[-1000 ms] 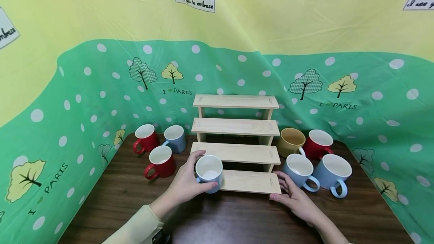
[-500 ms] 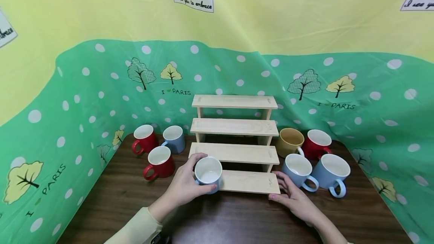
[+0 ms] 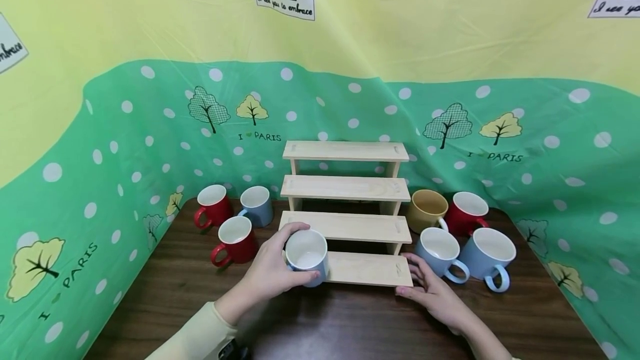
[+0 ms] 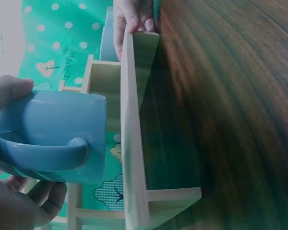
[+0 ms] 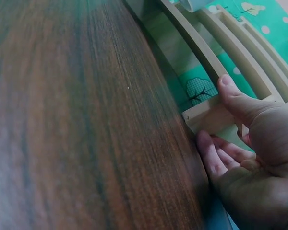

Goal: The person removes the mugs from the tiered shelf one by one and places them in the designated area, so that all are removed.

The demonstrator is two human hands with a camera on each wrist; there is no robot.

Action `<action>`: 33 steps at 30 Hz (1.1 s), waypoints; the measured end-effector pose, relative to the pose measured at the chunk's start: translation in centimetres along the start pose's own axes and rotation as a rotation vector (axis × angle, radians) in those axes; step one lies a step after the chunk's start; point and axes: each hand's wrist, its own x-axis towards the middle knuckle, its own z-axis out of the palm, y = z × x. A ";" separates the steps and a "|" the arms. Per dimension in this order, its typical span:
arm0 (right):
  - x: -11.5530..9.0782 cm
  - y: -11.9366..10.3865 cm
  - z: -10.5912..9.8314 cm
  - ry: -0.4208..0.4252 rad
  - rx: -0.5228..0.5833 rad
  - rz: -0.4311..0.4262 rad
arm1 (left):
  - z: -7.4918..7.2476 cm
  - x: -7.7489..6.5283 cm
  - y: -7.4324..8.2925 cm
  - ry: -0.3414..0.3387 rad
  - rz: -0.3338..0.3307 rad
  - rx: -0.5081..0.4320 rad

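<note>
My left hand (image 3: 274, 266) grips a light blue mug (image 3: 307, 254) with a white inside, thumb at the front and fingers behind. The mug is upright over the left end of the lowest step of a pale wooden four-step shelf (image 3: 345, 226). In the left wrist view a small gap shows between the mug's base (image 4: 93, 139) and the step (image 4: 130, 129), and its handle (image 4: 43, 153) faces that camera. My right hand (image 3: 434, 293) holds the right end of the lowest step. In the right wrist view its thumb (image 5: 230, 88) lies on the step's front edge, its fingers curled by the end.
Two red mugs (image 3: 239, 240) and a blue mug (image 3: 257, 207) stand left of the shelf. To the right are a yellow mug (image 3: 427, 213), a red mug (image 3: 464, 216) and two blue mugs (image 3: 436, 250). A green and yellow cloth (image 3: 350, 99) hangs around the dark wooden table (image 3: 350, 326).
</note>
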 end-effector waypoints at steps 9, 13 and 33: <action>0.1 0.1 -0.1 0.000 0.002 -0.005 | -1.7 0.4 1.2 -0.036 -0.039 0.002; 0.1 0.2 -0.1 -0.003 0.010 -0.008 | -2.6 0.4 1.7 -0.034 -0.047 0.023; 0.0 0.2 0.0 -0.007 0.020 -0.017 | -8.7 0.7 2.9 0.021 -0.044 0.072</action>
